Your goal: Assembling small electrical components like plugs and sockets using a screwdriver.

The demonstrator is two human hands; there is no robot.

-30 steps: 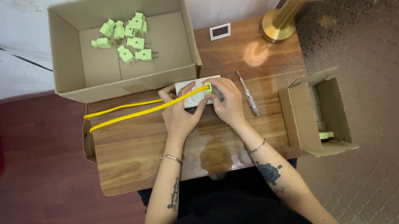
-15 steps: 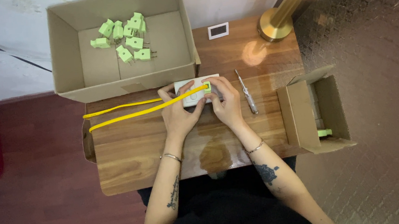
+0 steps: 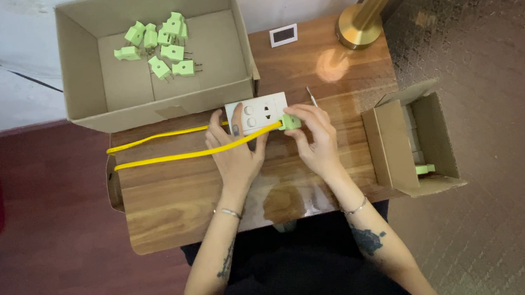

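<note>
A yellow cable (image 3: 170, 147) runs in two strands from the counter's (image 3: 170, 204) left edge toward the middle. The left hand (image 3: 235, 152) rests on a white socket plate (image 3: 257, 113) near the far edge, thumb pressing its face, fingers loosely curled. Just right, the right hand (image 3: 317, 136) pinches a green plug (image 3: 290, 122) against the plate's right side. A small open box (image 3: 407, 144) sits at the right edge.

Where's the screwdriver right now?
In the head view, the screwdriver lies on the wooden table, just beyond the right hand and right of the white socket plate, with the brass lamp base further back.
</note>
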